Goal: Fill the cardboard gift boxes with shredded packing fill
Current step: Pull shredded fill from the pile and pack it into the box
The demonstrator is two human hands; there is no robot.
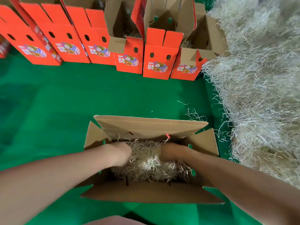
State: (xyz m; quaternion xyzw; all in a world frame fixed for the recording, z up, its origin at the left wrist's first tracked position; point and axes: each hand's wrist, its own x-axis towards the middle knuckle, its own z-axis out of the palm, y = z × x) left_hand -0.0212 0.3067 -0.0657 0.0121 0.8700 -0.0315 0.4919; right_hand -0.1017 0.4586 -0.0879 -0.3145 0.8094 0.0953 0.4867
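**Q:** Head view, looking down: what is in front of the person, and where?

**A:** An open cardboard gift box (151, 192) sits near, at centre, on a green worktop (65, 103), flaps spread outward. Both bare forearms reach into it. The left hand (121, 153) and right hand (172, 152) press down into a bed of pale shredded fill (149, 166) already inside. Fingers are buried in the strands, so I cannot tell whether they are curled shut or spread.

**Q:** Where does the fill come from?

**A:** A big loose heap of shredded fill (263, 88) runs along the right side, from far to near, just beside the box. A row of red printed boxes (100, 46) stands at the far edge; the rightmost ones are open, with some strands showing inside.

**Q:** How would the fill handle?

**A:** It looks very light, springy and tangled. I judge it compresses easily and rebounds, so it likely needs pushing into the corners. Stray strands lie on the worktop, so it sheds. Best taken as a wide, loose handful from the heap's near edge. The thin flaps look bendable; steady the box by its walls.
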